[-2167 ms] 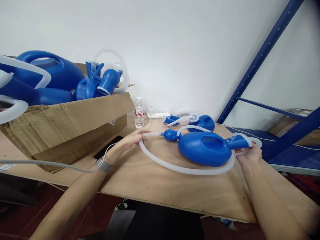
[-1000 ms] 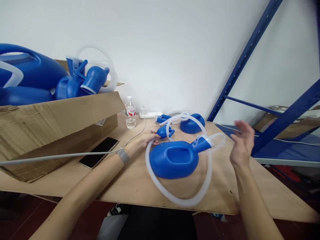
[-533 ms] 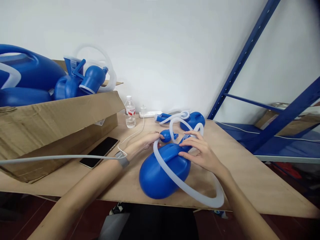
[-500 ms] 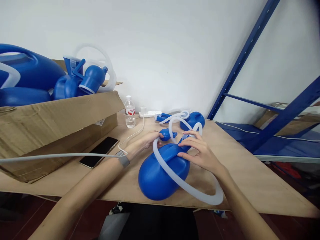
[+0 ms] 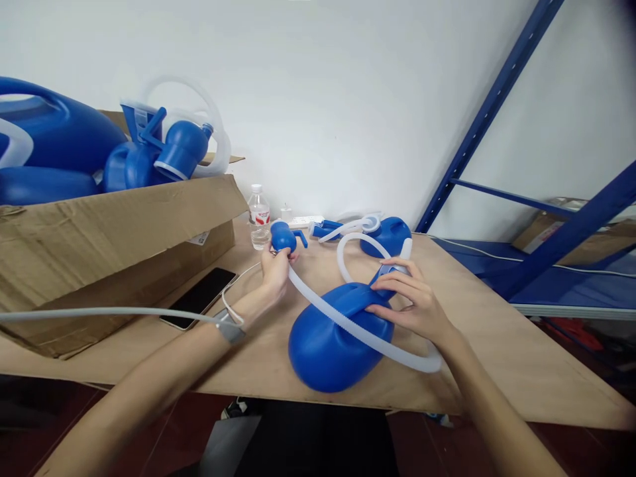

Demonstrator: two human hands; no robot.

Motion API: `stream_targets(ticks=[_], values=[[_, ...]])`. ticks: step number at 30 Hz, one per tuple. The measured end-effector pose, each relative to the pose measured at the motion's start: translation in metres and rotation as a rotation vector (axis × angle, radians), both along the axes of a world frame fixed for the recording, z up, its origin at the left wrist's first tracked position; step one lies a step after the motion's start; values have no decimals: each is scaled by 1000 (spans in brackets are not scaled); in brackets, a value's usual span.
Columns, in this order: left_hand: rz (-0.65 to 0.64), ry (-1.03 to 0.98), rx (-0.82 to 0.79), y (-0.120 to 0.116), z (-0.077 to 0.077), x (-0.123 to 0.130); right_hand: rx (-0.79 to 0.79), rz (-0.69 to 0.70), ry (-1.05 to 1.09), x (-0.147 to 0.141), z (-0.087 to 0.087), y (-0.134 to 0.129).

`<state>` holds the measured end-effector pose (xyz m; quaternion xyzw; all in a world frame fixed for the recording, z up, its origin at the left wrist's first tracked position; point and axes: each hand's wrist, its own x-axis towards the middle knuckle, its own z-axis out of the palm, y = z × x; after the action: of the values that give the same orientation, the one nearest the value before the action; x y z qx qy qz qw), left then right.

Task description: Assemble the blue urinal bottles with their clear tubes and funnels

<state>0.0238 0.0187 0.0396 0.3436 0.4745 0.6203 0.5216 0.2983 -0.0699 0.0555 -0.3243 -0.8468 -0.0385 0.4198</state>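
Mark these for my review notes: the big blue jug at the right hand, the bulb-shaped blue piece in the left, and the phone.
Big blue jug [image 5: 320, 358]: head view, on the rounded end away from its neck.
Bulb-shaped blue piece [image 5: 282, 237]: head view, on its rounded body.
Phone [image 5: 201, 292]: head view, on its dark screen.

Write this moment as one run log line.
left hand: holds small blue cup | right hand: on blue bottle | hose: crosses above bottle

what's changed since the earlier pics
The left hand has raised the small blue piece and shifted it left, towards the water bottle. The large blue jug has turned, its neck swinging from right to more away. The right hand let go of the hose and touches the jug. Bottle, phone and box stayed put.
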Motion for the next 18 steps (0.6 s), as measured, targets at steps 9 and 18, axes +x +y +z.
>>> stream_targets(ticks=[9, 18], values=[[15, 182, 555, -9, -2, -29, -107, -318, -179, 50, -6, 60], [-140, 949, 991, 5, -6, -73, -286, -101, 191, -49, 1, 44]])
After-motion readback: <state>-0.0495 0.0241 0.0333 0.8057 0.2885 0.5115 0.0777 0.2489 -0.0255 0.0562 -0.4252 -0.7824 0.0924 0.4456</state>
